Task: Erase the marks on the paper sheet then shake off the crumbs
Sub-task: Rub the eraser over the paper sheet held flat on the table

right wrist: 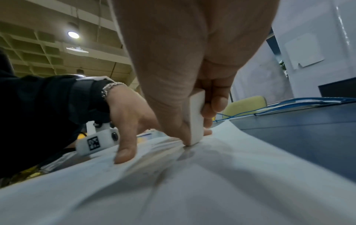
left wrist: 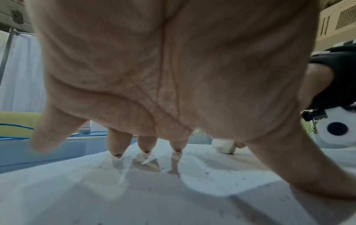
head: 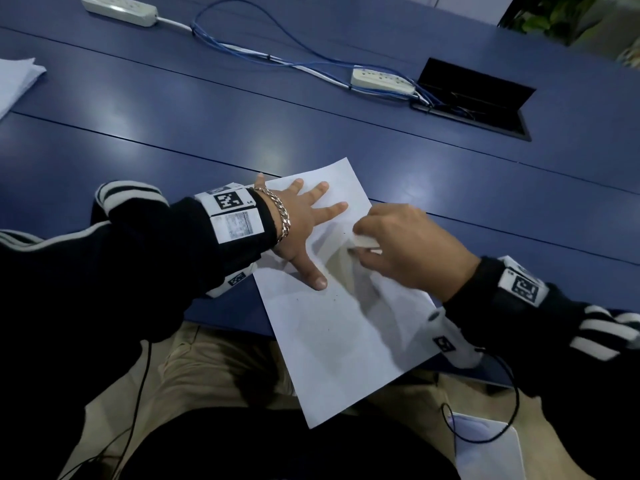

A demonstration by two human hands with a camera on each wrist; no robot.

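Observation:
A white paper sheet (head: 332, 341) lies at the blue table's near edge, its lower part hanging over the edge above my lap. My left hand (head: 304, 216) lies flat on the sheet's upper left with fingers spread, pressing it down. My right hand (head: 398, 247) pinches a white eraser (head: 363, 241) between thumb and fingers, its end touching the paper mid-sheet. In the right wrist view the eraser (right wrist: 195, 118) stands upright on the sheet (right wrist: 212, 182). Dark crumbs (left wrist: 207, 172) dot the paper (left wrist: 134, 197) in the left wrist view, where the eraser (left wrist: 224, 146) shows beyond the palm.
Two white power strips (head: 381, 79) (head: 119, 8) joined by blue cables (head: 263, 51) lie on the far table. An open black cable hatch (head: 474, 95) sits at the right. A paper stack (head: 15, 81) rests at the far left, another sheet (head: 485, 448) by my right knee.

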